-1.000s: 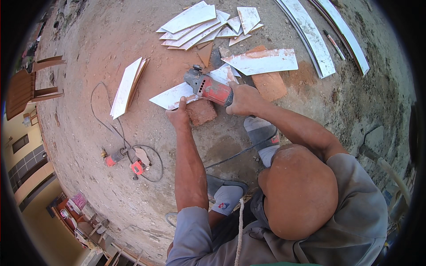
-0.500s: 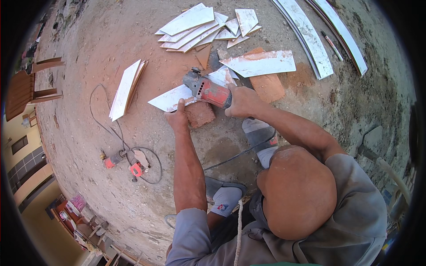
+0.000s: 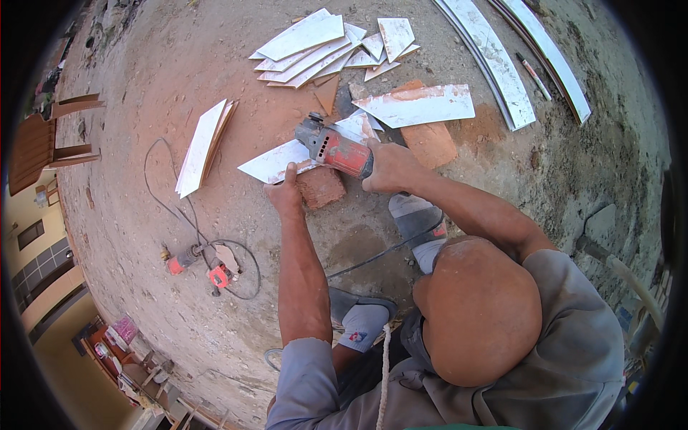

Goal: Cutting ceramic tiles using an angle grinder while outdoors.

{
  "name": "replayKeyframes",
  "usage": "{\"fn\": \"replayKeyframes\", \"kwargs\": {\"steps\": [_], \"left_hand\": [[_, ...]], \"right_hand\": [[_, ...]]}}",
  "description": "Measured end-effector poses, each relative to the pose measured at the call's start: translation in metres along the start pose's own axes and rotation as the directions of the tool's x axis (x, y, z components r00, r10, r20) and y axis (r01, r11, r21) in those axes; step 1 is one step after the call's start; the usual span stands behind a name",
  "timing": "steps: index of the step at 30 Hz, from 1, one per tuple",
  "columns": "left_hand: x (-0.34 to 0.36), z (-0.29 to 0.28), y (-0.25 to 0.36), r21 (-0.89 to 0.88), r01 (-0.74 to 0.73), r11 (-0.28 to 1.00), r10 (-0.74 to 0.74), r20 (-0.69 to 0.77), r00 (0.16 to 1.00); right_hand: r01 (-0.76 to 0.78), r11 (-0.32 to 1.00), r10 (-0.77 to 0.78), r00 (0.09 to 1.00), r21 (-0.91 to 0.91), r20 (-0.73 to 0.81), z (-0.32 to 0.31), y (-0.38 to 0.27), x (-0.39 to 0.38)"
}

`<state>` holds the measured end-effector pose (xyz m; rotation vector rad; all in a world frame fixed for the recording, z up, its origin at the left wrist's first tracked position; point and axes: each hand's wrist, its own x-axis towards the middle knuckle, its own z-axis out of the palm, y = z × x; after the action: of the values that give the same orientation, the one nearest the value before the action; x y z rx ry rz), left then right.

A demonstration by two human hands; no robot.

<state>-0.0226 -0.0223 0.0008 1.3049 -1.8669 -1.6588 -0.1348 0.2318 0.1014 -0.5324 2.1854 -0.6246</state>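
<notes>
Neither of my own hands is in view. In front of me a co-worker crouches, seen from above and behind. Their right hand (image 3: 393,168) grips a red and grey angle grinder (image 3: 345,153). Its head is over a white tile strip (image 3: 269,163) with a slanted end. The co-worker's left hand (image 3: 285,193) holds this strip by its near edge, thumb on top. Beneath the strip lies a reddish brick (image 3: 322,189). To the right, another white strip (image 3: 423,105) lies across an orange brick (image 3: 433,143). The grinder's disc is hidden.
Cut white pieces (image 3: 308,46) are heaped at the back, with a smaller stack (image 3: 202,147) to the left. Long strips (image 3: 494,61) and a marker (image 3: 534,75) lie back right. A second red power tool (image 3: 185,259) and black cable (image 3: 259,276) rest at left. A shovel (image 3: 609,254) is right.
The whole view has shifted very slightly. The co-worker's hands, the angle grinder and the tile strip keep almost the same places relative to one another.
</notes>
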Motion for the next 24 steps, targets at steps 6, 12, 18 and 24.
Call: {"fn": "replayKeyframes", "kwargs": {"steps": [6,12,18,24], "left_hand": [[-0.0054,0.0052,0.0023,0.089,-0.038,0.995,0.049,-0.125,0.991],[-0.0038,0.0032,0.0015,0.037,-0.014,0.999,0.016,-0.061,0.998],[-0.0037,0.0045,0.0007,0.053,-0.047,0.998,0.051,-0.077,0.996],[-0.0050,0.0035,0.0014,0.057,-0.030,0.998,0.036,-0.091,0.995]], "right_hand": [[0.016,1.000,-0.016,1.000,0.013,-0.025,0.0009,0.0012,-0.0014],[0.036,0.999,-0.035,0.998,0.024,-0.053,0.0006,0.0029,-0.0059],[0.016,1.000,-0.015,0.999,0.021,-0.034,0.0009,0.0035,-0.0065],[0.026,0.999,-0.024,0.998,0.025,-0.059,0.0027,0.0054,-0.0092]]}}
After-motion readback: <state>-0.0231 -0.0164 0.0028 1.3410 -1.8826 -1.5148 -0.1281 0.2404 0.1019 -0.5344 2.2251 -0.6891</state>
